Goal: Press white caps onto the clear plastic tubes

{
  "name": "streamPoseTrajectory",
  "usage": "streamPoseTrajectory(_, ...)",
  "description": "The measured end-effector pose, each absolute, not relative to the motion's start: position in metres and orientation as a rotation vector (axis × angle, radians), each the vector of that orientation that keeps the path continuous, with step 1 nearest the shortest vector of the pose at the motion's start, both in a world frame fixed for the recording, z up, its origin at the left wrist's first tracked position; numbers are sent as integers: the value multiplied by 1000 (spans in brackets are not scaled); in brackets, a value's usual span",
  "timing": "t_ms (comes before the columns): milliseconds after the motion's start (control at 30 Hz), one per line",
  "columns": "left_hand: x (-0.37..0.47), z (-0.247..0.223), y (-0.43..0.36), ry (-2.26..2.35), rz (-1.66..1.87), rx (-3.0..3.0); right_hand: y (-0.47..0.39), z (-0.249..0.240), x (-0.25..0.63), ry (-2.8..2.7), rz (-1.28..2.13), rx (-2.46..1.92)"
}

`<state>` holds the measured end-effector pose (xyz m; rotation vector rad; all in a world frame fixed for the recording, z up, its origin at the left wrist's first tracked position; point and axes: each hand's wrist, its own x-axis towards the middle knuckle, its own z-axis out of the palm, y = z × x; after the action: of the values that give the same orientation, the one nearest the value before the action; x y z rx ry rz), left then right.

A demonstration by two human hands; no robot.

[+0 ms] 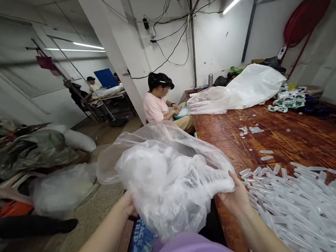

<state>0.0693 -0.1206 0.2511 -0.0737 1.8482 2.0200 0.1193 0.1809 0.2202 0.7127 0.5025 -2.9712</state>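
A large crumpled clear plastic bag (pixel 166 180) hangs between my hands above my lap, its loose film spreading up and to the left. My left hand (pixel 129 204) is at the bag's lower left side, its fingers mostly hidden behind the plastic. My right hand (pixel 235 192) grips the bag's right end beside the table edge, thumb up on the film. Many small translucent plastic pieces (pixel 305 212) lie heaped on the wooden table (pixel 224 135) to the right of my right hand.
Ahead, a person in a pink shirt (pixel 155 106) sits by the table's far corner. A big white bag (pixel 252 84) and white-green items (pixel 289 99) lie at the table's back. On the left floor are a clear bag (pixel 64 188) and green sacks (pixel 36 150).
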Motion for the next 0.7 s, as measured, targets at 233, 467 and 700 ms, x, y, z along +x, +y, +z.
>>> streamPoseTrajectory(233,62,223,-147,1521,2127,-713,194,221,135,548,-3034,931)
streamPoseTrajectory(467,49,213,-112,1488,2376,-839,194,208,137,678,-2962,942)
streamPoseTrajectory(700,21,200,-99,1796,2158,-945,193,211,148,637,-3036,663)
